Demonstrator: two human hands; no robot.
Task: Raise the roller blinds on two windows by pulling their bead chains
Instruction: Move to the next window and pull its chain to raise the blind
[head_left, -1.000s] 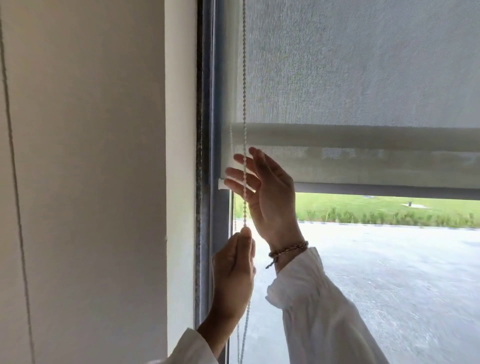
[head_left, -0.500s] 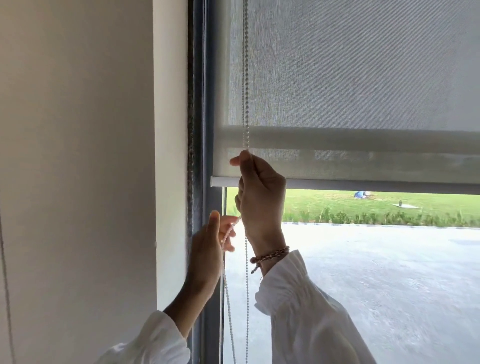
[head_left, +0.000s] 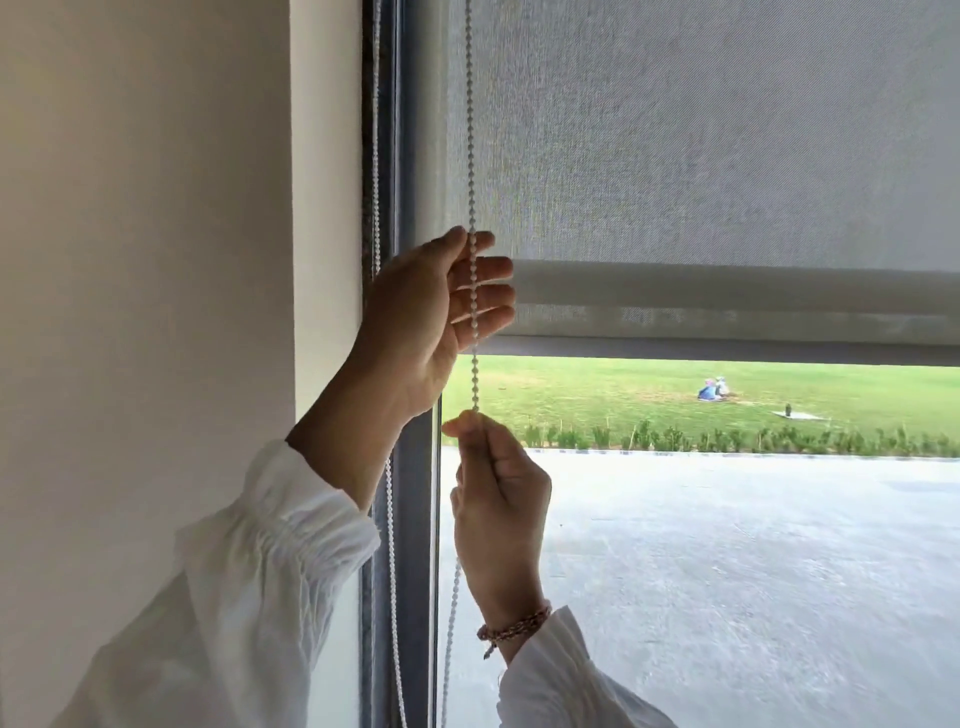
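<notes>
A grey roller blind (head_left: 701, 156) covers the upper part of the window; its bottom bar (head_left: 727, 347) hangs about halfway up the view. The white bead chain (head_left: 471, 130) runs down in front of the blind's left edge. My left hand (head_left: 426, 317) is raised at the blind's lower left corner, fingers spread, with the chain passing in front of its fingers. My right hand (head_left: 498, 499) is lower, pinching the chain between thumb and forefinger. The chain's other strand (head_left: 390, 519) hangs along the dark window frame (head_left: 413, 519).
A cream wall (head_left: 145, 260) fills the left side, right up to the frame. Through the glass lie a paved area and a lawn with a low hedge. White sleeves cover both forearms; a braided bracelet (head_left: 514, 626) sits on the right wrist.
My right hand has dropped down with the chain in its pinch. My left hand has risen from below to the blind's corner and opened. The view has shifted right and closer.
</notes>
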